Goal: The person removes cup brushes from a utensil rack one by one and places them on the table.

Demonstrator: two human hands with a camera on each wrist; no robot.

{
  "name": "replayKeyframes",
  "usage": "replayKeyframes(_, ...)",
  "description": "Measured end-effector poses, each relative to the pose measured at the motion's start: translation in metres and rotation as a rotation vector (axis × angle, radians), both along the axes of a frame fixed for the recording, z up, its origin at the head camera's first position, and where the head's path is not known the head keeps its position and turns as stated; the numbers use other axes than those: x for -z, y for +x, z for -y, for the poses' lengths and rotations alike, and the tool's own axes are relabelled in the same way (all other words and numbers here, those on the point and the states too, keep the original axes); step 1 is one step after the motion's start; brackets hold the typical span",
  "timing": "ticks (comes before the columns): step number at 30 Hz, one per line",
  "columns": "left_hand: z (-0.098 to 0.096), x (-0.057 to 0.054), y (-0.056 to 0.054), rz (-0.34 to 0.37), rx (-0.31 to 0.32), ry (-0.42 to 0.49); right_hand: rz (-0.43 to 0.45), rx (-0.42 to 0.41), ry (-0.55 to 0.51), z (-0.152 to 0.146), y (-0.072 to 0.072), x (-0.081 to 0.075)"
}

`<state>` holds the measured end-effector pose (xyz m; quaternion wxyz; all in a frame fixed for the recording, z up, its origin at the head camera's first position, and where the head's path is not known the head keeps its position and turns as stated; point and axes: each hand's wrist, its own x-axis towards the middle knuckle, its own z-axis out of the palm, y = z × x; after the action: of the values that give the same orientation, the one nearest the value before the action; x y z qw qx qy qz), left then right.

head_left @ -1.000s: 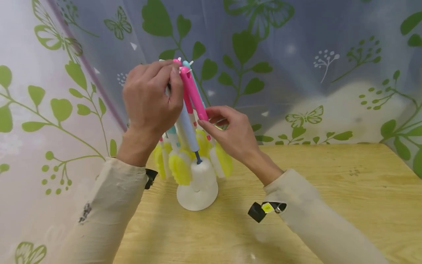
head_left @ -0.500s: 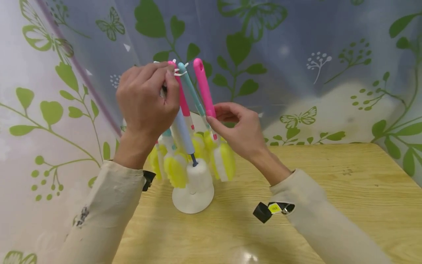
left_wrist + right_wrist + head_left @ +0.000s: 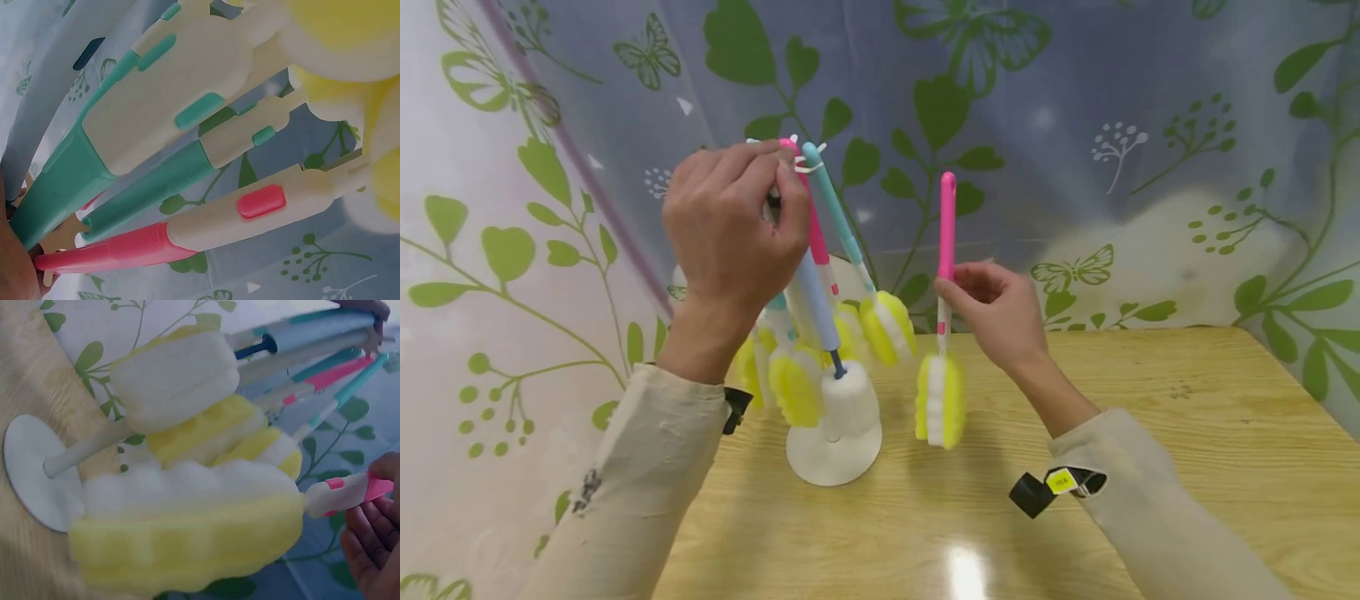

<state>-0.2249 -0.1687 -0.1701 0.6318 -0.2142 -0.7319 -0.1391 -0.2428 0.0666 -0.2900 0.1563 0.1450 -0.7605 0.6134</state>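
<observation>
Brush (image 3: 942,327) in pink is now off the stand (image 3: 832,463), so it's loose | right hand (image 3: 1002,310) pinches it above the surface (image 3: 1150,358), short of its far edge | left hand (image 3: 737,223) grips the stand's top

set on the head, looking forward and down past both sleeves (image 3: 647,458), far enough back for the left grip (image 3: 733,225), right grip (image 3: 1000,312), white stand (image 3: 833,467), worktop (image 3: 1150,467) and leaf-patterned backdrop (image 3: 1075,167). on the left wrist, very near the hanging brushes (image 3: 165,94), facing across them toward the leaf-patterned backdrop, turned sideways. on the right wrist, close beside the held brush (image 3: 231,512), facing past it to the white stand and hanging brushes, also sideways. shared by head and right wrist: white stand, held brush, worktop; by all three: hanging brushes.
</observation>
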Motion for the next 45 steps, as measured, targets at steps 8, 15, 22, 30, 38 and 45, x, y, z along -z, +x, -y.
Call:
replayKeyframes(8,0.000,0.000,-0.001,0.000,0.002,0.001,0.307,0.002,-0.008,-0.010,-0.014,0.039)
replayKeyframes(15,-0.001,0.001,0.000,-0.015,0.007,0.018,0.478,-0.037,-0.015,-0.016,-0.024,0.078)
replayKeyframes(22,-0.002,-0.001,-0.001,-0.018,0.008,0.012,0.589,-0.042,0.048,-0.012,-0.029,0.107)
replayKeyframes(30,0.000,0.001,-0.001,-0.019,0.007,0.011,0.659,-0.040,0.128,-0.005,-0.033,0.131)
replayKeyframes(38,-0.002,0.001,-0.001,-0.024,0.013,0.013,0.666,-0.045,0.183,-0.002,-0.033,0.147)
replayKeyframes(45,-0.001,0.001,0.000,-0.018,0.014,0.027,0.653,-0.013,0.253,0.001,-0.034,0.150)
